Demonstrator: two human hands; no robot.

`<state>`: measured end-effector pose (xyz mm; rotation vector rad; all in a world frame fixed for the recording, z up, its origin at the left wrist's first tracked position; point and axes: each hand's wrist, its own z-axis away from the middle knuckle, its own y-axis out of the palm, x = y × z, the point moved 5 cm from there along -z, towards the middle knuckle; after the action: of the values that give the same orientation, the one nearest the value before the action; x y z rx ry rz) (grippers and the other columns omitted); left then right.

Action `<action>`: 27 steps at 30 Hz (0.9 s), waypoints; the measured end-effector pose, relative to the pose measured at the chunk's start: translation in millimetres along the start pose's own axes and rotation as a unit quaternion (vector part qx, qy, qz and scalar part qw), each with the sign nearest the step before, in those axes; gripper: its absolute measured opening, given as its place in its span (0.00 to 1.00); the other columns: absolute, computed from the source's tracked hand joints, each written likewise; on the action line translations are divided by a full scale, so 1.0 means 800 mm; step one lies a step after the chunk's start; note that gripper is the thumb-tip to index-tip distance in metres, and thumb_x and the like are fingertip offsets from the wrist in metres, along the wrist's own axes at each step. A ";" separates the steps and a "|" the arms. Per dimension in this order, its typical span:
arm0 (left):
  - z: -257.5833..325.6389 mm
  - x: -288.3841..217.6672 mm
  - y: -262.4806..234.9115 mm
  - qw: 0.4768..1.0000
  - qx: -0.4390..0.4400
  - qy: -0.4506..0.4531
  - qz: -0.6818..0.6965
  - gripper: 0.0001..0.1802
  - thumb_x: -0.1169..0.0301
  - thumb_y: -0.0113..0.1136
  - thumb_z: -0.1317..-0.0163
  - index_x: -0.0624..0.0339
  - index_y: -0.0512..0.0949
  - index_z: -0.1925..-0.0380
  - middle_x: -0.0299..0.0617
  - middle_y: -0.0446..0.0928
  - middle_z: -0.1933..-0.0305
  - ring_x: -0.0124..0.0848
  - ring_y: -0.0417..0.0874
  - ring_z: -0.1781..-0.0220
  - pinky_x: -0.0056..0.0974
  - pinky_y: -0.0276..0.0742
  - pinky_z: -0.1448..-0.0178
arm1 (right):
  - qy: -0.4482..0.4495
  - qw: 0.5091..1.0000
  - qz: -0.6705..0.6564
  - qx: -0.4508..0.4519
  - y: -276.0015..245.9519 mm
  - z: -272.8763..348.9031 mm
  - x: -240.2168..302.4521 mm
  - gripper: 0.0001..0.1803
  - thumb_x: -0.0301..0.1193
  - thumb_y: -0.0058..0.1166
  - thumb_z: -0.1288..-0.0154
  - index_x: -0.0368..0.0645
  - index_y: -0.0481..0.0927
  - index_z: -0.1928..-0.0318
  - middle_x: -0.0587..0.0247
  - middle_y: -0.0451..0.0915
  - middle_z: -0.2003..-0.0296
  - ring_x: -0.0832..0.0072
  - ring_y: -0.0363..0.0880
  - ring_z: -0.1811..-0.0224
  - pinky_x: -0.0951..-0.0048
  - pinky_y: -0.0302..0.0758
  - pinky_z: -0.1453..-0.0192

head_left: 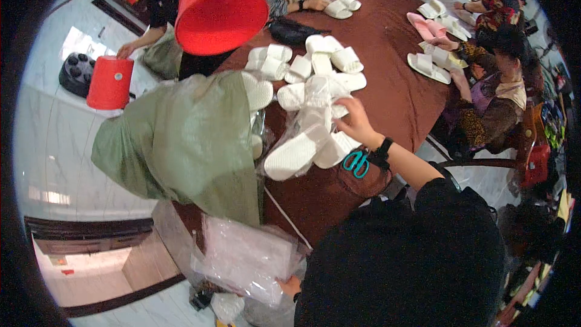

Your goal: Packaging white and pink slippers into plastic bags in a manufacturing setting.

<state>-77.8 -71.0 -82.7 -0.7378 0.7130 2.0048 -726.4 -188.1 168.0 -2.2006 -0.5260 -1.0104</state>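
Observation:
My right hand (357, 124), with a black band at the wrist, closes its fingers on the edge of a white slipper (337, 145) on the brown-covered table. Beside it lie white slippers in clear plastic (296, 151). More white slippers (348, 59) are heaped just beyond. Low in the view, my left hand (289, 287) grips the edge of a stack of clear plastic bags (251, 254); most of its fingers are hidden. Teal-handled scissors (356, 164) lie close to my right wrist.
A green sack (187, 139) bulges over the table's left side. One red bucket (221, 9) looms above the far left edge, and another (110, 83) stands farther left. People sit around the table, with a person's hands (463, 82) by slippers at right. A black pouch (293, 30) lies far back.

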 end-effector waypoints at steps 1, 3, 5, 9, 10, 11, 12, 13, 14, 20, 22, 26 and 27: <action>0.003 0.005 -0.004 0.996 0.032 -0.065 0.049 0.35 0.57 0.59 0.44 0.68 0.63 0.42 0.52 0.71 0.44 0.43 0.71 0.43 0.41 0.62 0.36 | -0.019 0.994 -0.056 0.089 0.035 0.023 -0.009 0.24 0.29 0.60 0.49 0.43 0.70 0.50 0.52 0.72 0.53 0.57 0.72 0.51 0.61 0.69 0.46; 0.040 -0.017 0.022 0.955 -0.017 0.050 -0.291 0.33 0.58 0.56 0.41 0.68 0.63 0.42 0.51 0.69 0.42 0.43 0.69 0.42 0.41 0.61 0.35 | -0.094 0.963 -0.065 0.242 0.078 0.066 0.034 0.24 0.28 0.60 0.50 0.45 0.70 0.50 0.54 0.73 0.57 0.56 0.71 0.51 0.59 0.69 0.47; 0.056 -0.039 0.038 0.788 -0.056 0.162 -0.592 0.30 0.60 0.53 0.38 0.69 0.62 0.42 0.51 0.67 0.40 0.42 0.68 0.40 0.41 0.59 0.34 | -0.200 0.918 0.021 0.342 0.122 0.104 0.051 0.29 0.28 0.62 0.54 0.48 0.71 0.48 0.58 0.71 0.50 0.60 0.68 0.45 0.59 0.65 0.41; 0.012 -0.010 -0.023 0.977 0.008 0.084 -0.197 0.25 0.68 0.47 0.36 0.69 0.60 0.41 0.52 0.65 0.39 0.43 0.67 0.40 0.41 0.55 0.32 | -0.247 0.927 0.085 0.270 0.169 0.085 0.096 0.36 0.29 0.64 0.57 0.50 0.68 0.42 0.60 0.66 0.43 0.63 0.62 0.38 0.58 0.60 0.36; 0.005 -0.004 -0.026 0.994 0.030 0.063 -0.087 0.24 0.71 0.46 0.36 0.69 0.59 0.41 0.53 0.65 0.39 0.43 0.67 0.40 0.41 0.54 0.31 | -0.267 0.929 0.090 0.238 0.178 0.073 0.107 0.38 0.30 0.64 0.58 0.51 0.66 0.41 0.60 0.65 0.41 0.63 0.60 0.36 0.57 0.58 0.35; 0.008 -0.001 -0.023 0.994 0.031 0.065 -0.085 0.24 0.71 0.46 0.36 0.69 0.59 0.41 0.53 0.65 0.39 0.43 0.67 0.40 0.41 0.54 0.31 | -0.270 0.929 0.090 0.237 0.183 0.059 0.117 0.38 0.30 0.64 0.58 0.51 0.66 0.41 0.60 0.65 0.41 0.63 0.60 0.36 0.57 0.58 0.35; 0.015 -0.004 -0.019 0.951 0.010 0.088 -0.298 0.25 0.70 0.46 0.36 0.69 0.59 0.41 0.53 0.66 0.39 0.43 0.68 0.40 0.41 0.54 0.31 | -0.279 0.923 0.068 0.257 0.180 0.044 0.132 0.40 0.31 0.65 0.59 0.49 0.66 0.41 0.59 0.65 0.41 0.63 0.60 0.36 0.57 0.57 0.35; 0.018 -0.005 -0.012 0.861 -0.009 0.110 -0.496 0.26 0.70 0.47 0.37 0.68 0.59 0.40 0.54 0.66 0.40 0.44 0.68 0.40 0.40 0.54 0.31 | -0.286 0.916 0.047 0.277 0.181 0.031 0.142 0.41 0.32 0.66 0.60 0.48 0.65 0.41 0.59 0.65 0.42 0.63 0.60 0.35 0.56 0.56 0.34; 0.017 -0.005 0.003 0.860 0.000 0.114 -0.498 0.26 0.70 0.47 0.37 0.68 0.59 0.40 0.54 0.66 0.40 0.44 0.68 0.40 0.40 0.54 0.31 | -0.296 0.904 0.063 0.301 0.198 0.024 0.134 0.42 0.38 0.67 0.59 0.45 0.65 0.40 0.58 0.65 0.41 0.64 0.60 0.35 0.57 0.56 0.35; -0.018 -0.003 -0.076 0.878 -0.034 0.196 -0.436 0.34 0.73 0.53 0.49 0.70 0.58 0.39 0.59 0.71 0.45 0.48 0.72 0.44 0.40 0.60 0.34 | -0.352 0.825 0.198 0.396 0.314 0.048 0.150 0.28 0.46 0.64 0.57 0.47 0.76 0.54 0.64 0.78 0.60 0.67 0.74 0.53 0.63 0.62 0.49; -0.003 -0.004 -0.067 0.843 -0.067 0.198 -0.495 0.34 0.72 0.53 0.48 0.71 0.58 0.40 0.59 0.71 0.45 0.47 0.73 0.45 0.40 0.62 0.37 | -0.364 0.788 0.250 0.429 0.318 0.053 0.139 0.12 0.43 0.63 0.58 0.51 0.82 0.76 0.72 0.79 0.74 0.71 0.77 0.64 0.65 0.62 0.55; 0.066 -0.016 0.033 0.789 -0.114 0.181 -0.576 0.33 0.71 0.54 0.47 0.71 0.59 0.40 0.58 0.71 0.45 0.47 0.73 0.47 0.40 0.66 0.41 | -0.264 0.840 0.231 0.414 0.219 -0.023 0.148 0.06 0.37 0.59 0.54 0.52 0.83 0.75 0.67 0.79 0.75 0.70 0.76 0.66 0.63 0.65 0.58; 0.061 -0.018 0.025 0.859 -0.089 0.165 -0.477 0.31 0.69 0.54 0.44 0.71 0.60 0.42 0.56 0.71 0.45 0.44 0.73 0.48 0.39 0.66 0.43 | -0.252 0.867 0.172 0.394 0.196 -0.055 0.154 0.06 0.36 0.59 0.54 0.52 0.83 0.73 0.66 0.80 0.74 0.69 0.77 0.68 0.63 0.67 0.59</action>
<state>-99.3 -53.4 -35.9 -1.2598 0.2342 1.0361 -580.3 -319.4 223.7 -1.6759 -0.6033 0.0272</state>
